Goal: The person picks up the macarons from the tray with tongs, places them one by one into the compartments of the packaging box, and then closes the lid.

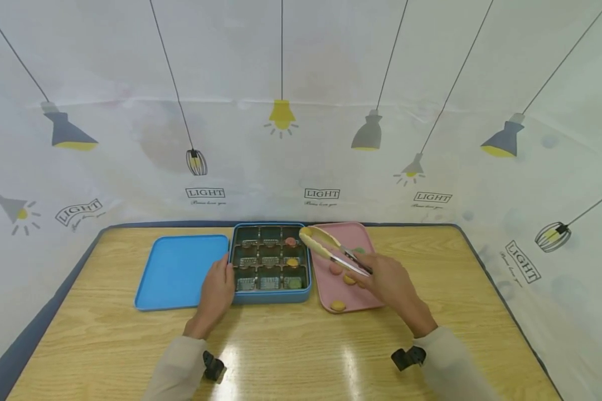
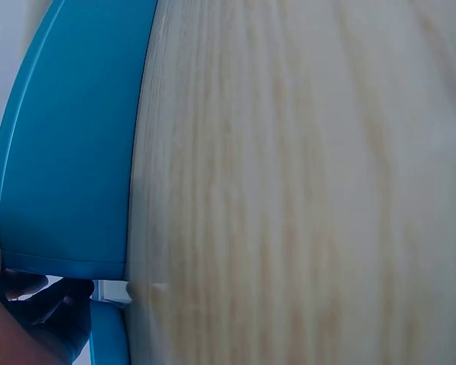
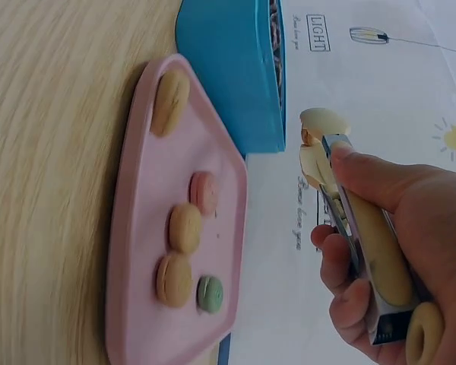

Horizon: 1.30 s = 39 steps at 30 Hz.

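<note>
My right hand [image 1: 393, 284] grips a pair of tongs [image 3: 376, 247], its cream tips raised between the pink tray [image 1: 363, 295] and the blue box [image 1: 271, 298]. A bit of orange-brown shows between the tips in the right wrist view; I cannot tell what it is. The box has a divided insert, with a pink macaron [image 1: 290, 241], a yellow macaron [image 1: 292, 262] and a green macaron [image 1: 295, 284] down its right column. Against the box's left wall rests my left hand [image 1: 217, 289], fingers extended along it. On the tray lie several macarons, including a green one [image 3: 210, 293] and a pink one [image 3: 204, 192].
A flat blue lid [image 1: 180, 273] lies left of the box, close to my left hand. All of it sits on a wooden table [image 1: 281, 351]. Behind the table's far edge hangs a pale backdrop [image 1: 251, 167] printed with lamps.
</note>
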Motion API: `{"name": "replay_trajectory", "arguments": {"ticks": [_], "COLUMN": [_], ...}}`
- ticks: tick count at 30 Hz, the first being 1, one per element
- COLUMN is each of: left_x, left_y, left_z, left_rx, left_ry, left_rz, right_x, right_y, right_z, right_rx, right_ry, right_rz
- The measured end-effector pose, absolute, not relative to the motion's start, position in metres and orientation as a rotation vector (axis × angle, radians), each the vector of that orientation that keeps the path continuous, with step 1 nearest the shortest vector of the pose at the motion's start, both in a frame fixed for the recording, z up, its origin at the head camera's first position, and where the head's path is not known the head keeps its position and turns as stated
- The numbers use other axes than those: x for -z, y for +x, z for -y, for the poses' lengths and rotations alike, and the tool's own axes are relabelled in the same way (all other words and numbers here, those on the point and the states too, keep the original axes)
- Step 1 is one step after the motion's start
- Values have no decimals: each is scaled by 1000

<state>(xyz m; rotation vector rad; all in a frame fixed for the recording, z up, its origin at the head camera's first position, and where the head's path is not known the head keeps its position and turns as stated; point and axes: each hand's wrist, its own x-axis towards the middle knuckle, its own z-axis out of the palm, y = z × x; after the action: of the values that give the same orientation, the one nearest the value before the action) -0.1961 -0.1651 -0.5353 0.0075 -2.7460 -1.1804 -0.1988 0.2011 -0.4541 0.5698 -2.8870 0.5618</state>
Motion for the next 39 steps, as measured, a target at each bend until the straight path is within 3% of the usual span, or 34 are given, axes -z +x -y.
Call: {"name": "replay_trajectory", "arguments": {"ticks": [11,18,39], "left_x": [537,540,535], "left_y": [-194,-194,-195], "left_z": [165,162,163], "left_rx": [1189,1180,1163], "left_ry": [20,33,24], "left_rz": [2750,2756,2749], "right_x": [459,462,460], "right_y": [-214,-215,-210], "right_z": [-147,-130,-164], "right_rx": [-395,-435,-504], "right_ry": [743,671,602], "right_rz": [2851,2927,2864]}}
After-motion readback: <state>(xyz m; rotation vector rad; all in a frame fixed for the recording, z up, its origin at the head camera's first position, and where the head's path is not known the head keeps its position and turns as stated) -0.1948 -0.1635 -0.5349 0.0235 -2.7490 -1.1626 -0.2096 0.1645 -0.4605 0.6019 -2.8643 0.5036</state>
